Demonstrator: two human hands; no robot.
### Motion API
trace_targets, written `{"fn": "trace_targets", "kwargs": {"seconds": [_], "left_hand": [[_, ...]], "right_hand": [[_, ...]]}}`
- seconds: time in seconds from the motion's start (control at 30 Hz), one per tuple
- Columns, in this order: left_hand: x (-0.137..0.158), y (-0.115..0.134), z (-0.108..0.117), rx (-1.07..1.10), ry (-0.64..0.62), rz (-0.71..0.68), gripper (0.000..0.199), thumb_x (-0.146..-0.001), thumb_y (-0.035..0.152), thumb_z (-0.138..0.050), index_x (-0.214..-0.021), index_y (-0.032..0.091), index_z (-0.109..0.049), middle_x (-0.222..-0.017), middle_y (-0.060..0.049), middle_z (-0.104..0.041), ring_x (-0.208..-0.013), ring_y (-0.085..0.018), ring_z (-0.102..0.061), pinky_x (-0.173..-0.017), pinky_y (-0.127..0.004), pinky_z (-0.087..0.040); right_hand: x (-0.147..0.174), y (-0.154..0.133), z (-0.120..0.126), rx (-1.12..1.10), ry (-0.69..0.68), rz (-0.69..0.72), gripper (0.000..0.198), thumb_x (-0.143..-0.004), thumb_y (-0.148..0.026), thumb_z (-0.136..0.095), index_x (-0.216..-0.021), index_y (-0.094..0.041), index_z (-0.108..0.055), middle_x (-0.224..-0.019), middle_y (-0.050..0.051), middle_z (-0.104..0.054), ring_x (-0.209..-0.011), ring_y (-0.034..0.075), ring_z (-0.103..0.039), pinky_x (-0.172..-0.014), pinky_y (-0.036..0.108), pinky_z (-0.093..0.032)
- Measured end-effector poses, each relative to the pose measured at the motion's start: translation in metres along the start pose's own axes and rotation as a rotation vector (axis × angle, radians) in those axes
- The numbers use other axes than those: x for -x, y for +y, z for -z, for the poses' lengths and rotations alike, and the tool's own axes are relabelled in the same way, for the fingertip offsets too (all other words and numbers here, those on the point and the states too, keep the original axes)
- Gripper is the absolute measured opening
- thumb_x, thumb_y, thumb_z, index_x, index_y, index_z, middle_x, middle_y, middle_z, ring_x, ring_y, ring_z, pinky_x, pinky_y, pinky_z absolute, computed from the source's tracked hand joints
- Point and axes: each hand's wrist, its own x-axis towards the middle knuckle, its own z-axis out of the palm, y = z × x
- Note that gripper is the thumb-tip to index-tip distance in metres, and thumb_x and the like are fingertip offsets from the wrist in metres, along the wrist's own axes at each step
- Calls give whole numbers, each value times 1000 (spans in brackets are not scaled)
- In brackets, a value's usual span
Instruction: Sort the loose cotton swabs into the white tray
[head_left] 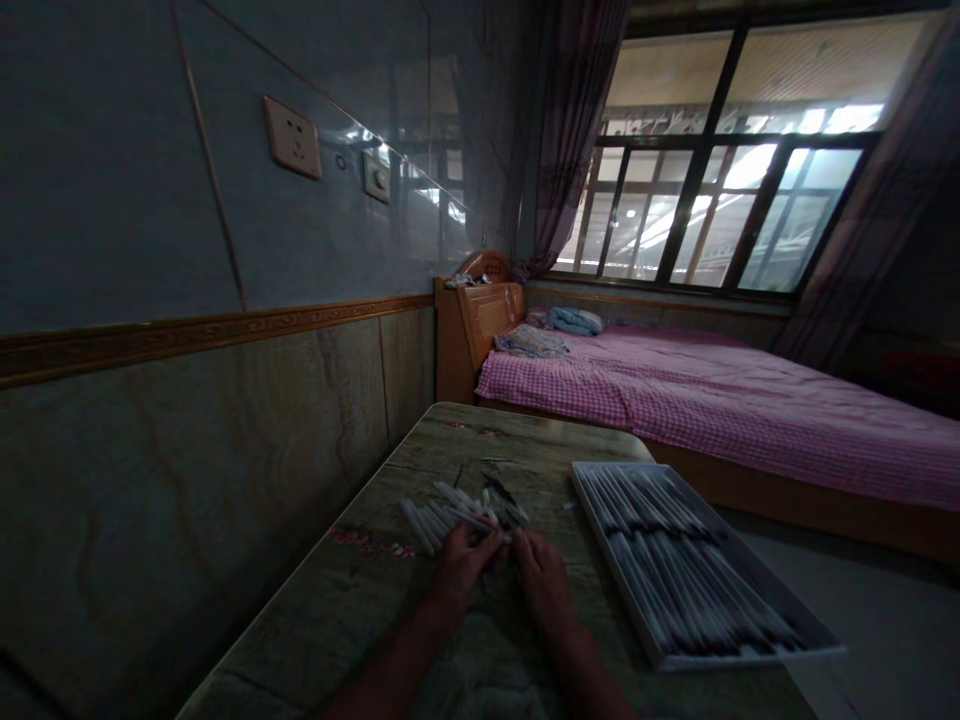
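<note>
Close together over the table, my left hand point(459, 572) and my right hand point(543, 580) meet at the fingertips. My left fingers are closed around a thin white tube point(475, 520) that points up and left. At its near end, the fingers of my right hand are pinched together; what they grip is too small and dark to make out. Just beyond my left hand lies a loose pile of white tubes point(421, 522). A few thin dark pieces point(499, 488) lie behind my fingertips.
On the right of the marble-patterned table point(390, 610) stands a shallow white tray point(634, 610), filled with rows of slim white sticks with dark parts. A small white piece point(569, 506) lies beside it. A tiled wall borders the left; a bed point(675, 390) stands beyond.
</note>
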Motion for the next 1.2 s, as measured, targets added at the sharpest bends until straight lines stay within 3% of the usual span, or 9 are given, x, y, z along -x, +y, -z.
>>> {"fn": "trace_targets", "kwargs": {"seconds": [0.97, 1.2], "left_hand": [[-4, -4, 1, 5, 22, -24, 39, -50, 41, -81, -71, 15, -62, -59, 0, -63, -54, -14, -59, -50, -23, -43], [0, 2, -2, 28, -4, 13, 41, -46, 42, -81, -70, 16, -61, -58, 1, -63, -50, -13, -57, -46, -22, -41]], "right_hand": [[-3, 3, -2, -88, -20, -12, 43, -90, -50, -35, -64, -21, -54, -63, 0, -57, -63, 16, -52, -60, 25, -35], [-9, 6, -2, -106, -61, -51, 49, -89, -53, -30, -55, -21, -47, -52, -2, -45, -55, 13, -43, -52, 24, -29]]}}
